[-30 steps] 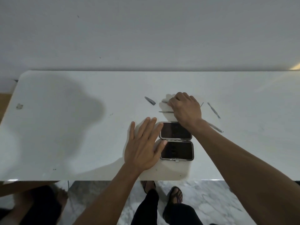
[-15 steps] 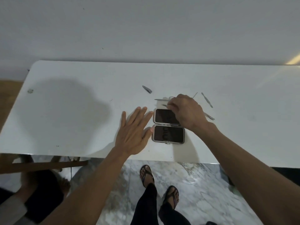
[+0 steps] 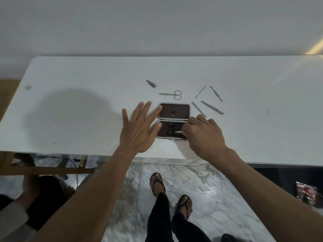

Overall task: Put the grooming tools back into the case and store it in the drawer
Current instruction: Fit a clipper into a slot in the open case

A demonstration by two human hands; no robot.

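Note:
The dark grooming case lies open flat on the white table, two halves one behind the other. My left hand rests flat with fingers spread against the case's left edge. My right hand pinches a small metal tool and holds it over the near half. Behind the case lie the scissors and the nail clipper. To the right lie a file, tweezers, a thin pick and a pusher.
The table's front edge runs just below my wrists. A marble floor and my feet in sandals show beneath. A wooden piece and another person's sleeve are at lower left. A dark object is at lower right.
My right hand drew back from the tools behind the case and brought a small metal tool over the near half. The scissors lie uncovered. My left hand stayed by the case.

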